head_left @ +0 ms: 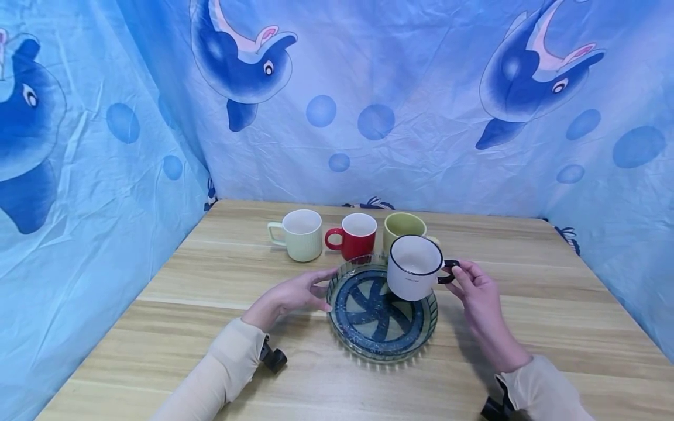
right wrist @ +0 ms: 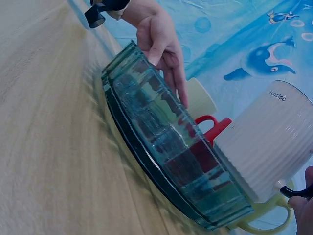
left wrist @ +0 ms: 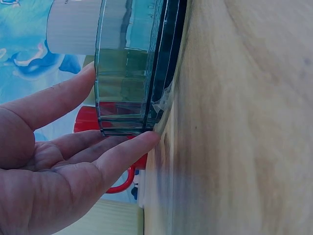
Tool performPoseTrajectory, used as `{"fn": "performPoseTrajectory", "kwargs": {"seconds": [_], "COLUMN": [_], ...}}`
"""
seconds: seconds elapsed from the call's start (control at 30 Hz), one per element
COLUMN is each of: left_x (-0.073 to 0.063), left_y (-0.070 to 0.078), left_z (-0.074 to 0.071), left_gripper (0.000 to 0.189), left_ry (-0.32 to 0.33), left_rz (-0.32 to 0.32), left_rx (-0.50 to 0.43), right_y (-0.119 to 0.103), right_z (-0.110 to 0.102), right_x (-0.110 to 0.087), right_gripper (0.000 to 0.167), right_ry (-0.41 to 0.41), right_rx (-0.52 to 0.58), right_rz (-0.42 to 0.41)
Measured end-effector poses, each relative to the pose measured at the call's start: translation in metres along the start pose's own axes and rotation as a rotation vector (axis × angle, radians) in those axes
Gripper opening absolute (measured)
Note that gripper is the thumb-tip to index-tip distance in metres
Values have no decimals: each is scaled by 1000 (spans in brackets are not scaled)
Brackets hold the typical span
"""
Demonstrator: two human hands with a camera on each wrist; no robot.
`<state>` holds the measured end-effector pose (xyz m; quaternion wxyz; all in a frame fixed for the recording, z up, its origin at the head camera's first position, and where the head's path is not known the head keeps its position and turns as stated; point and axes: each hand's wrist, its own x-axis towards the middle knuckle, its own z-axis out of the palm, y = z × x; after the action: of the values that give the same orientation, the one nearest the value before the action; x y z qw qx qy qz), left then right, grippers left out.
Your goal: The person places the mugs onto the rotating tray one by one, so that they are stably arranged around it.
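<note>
By its black handle, a white mug with a dark rim (head_left: 413,280) is pinched in my right hand (head_left: 481,295), upright over the right side of a round glass dish (head_left: 381,351). Ridged sides and "concisc"-like lettering show on the mug (right wrist: 274,127) in the right wrist view. The dish has a dark blue swirl base and stands on the table. My left hand (head_left: 300,295) is at the dish's left side, thumb and fingers spread and fairly straight. Its fingertips (left wrist: 151,138) come right up to the glass wall (left wrist: 122,88) in the left wrist view.
Behind the dish stand a pale ribbed mug (head_left: 303,240), a red mug (head_left: 360,237) and an olive-green mug (head_left: 402,225), partly hidden by the white one. A blue dolphin-print curtain (head_left: 337,146) rises at the back and sides of the wooden table (head_left: 174,327).
</note>
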<state>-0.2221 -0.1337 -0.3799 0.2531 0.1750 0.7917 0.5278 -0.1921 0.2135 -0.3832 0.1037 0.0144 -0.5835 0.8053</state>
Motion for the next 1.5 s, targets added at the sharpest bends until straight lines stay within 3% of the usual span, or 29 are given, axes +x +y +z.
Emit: {"fn": "performPoseTrajectory", "kwargs": {"seconds": [1.0, 1.2, 1.5], "left_x": [-2, 0, 1], "left_y": [-1, 0, 0], "left_z": [-2, 0, 1], "left_gripper": [91, 92, 93], "left_ry": [-7, 16, 26], "left_rz": [11, -14, -24], "left_rx": [-2, 2, 6], "right_y": [23, 22, 22], "right_z": [7, 6, -1], "right_x": [4, 4, 5], "right_gripper": [19, 20, 20], "right_ry": [2, 12, -30], "right_rx": [-97, -87, -95], "right_rz": [96, 117, 93]}}
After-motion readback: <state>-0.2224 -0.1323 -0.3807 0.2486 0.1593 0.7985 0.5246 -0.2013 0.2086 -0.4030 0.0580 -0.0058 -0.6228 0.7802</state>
